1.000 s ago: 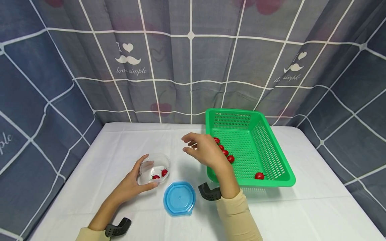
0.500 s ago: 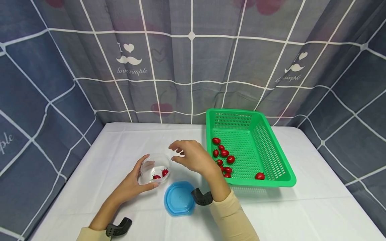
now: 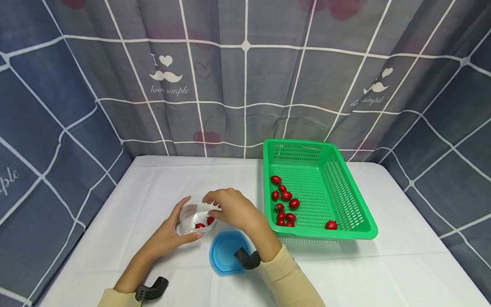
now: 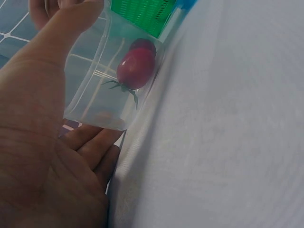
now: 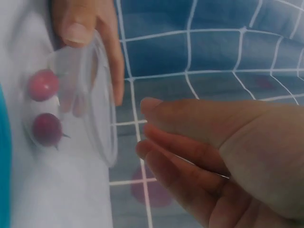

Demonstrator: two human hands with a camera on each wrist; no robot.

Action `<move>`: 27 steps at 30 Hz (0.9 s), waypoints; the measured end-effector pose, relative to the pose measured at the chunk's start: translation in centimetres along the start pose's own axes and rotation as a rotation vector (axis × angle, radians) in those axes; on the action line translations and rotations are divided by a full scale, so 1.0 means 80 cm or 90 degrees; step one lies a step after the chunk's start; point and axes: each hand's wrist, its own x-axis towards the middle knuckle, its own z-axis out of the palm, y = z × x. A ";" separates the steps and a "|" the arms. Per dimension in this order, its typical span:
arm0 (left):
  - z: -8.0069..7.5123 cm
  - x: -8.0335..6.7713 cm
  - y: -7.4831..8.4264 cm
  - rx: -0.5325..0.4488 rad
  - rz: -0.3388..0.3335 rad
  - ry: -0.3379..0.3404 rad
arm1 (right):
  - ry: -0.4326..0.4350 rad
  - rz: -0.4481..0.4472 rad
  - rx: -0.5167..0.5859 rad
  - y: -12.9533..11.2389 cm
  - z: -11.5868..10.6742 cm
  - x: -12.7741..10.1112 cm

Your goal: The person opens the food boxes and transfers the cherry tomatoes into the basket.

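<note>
My left hand [image 3: 166, 233] grips a clear plastic container [image 4: 90, 102] from its left side, thumb at the near wall and fingers round the far side. Inside lie two cherry tomatoes [image 5: 43, 85] with green stems, seen through the wall in both wrist views. Above the container's right rim hovers my right hand [image 3: 235, 209]. Its fingertips [image 5: 152, 105] are loosely bent with nothing between them, just off the container's mouth in the right wrist view. The blue lid [image 3: 224, 256] lies flat on the table beside the container, partly covered by the right wrist's black band.
A green perforated basket [image 3: 326, 183] stands at the right, with several cherry tomatoes [image 3: 286, 196] along its left side and one tomato [image 3: 331, 225] near its front right corner. White cloth [image 3: 161, 179] covers the table. A grey checked curtain [image 3: 226, 85] hangs behind.
My right hand has moved left from beside the basket to over the container, uncovering tomatoes in the basket. The left hand and the container have stayed in place.
</note>
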 end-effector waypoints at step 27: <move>-0.002 -0.003 0.000 -0.006 0.008 -0.006 | -0.054 0.033 -0.081 -0.020 0.058 0.026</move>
